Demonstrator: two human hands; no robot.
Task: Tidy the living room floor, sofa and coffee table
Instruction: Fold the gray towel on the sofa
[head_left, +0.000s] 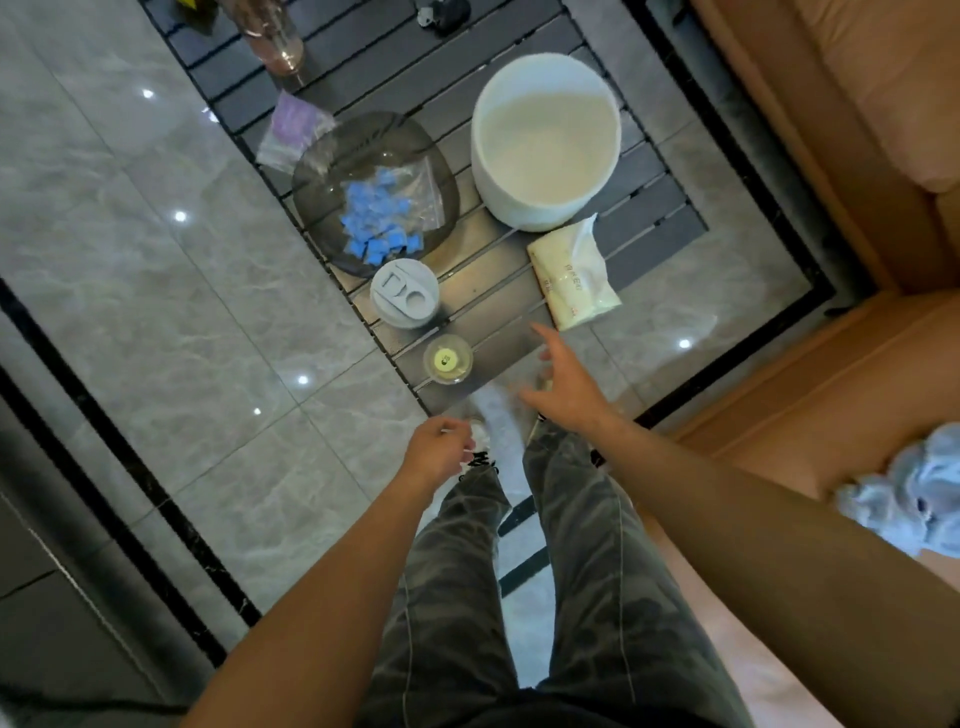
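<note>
Coffee table (498, 332): bucket (540, 213), plate (311, 176), tissue pack (574, 280)

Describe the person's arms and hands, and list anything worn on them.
Both arms are bare: no sleeve shows on the left forearm or the right forearm. The left hand and the right hand wear no gloves, and no watch, bracelet or ring can be seen. The trousers below them are grey with a mottled pattern.

faint print on tissue pack (574, 278), unreadable
</note>
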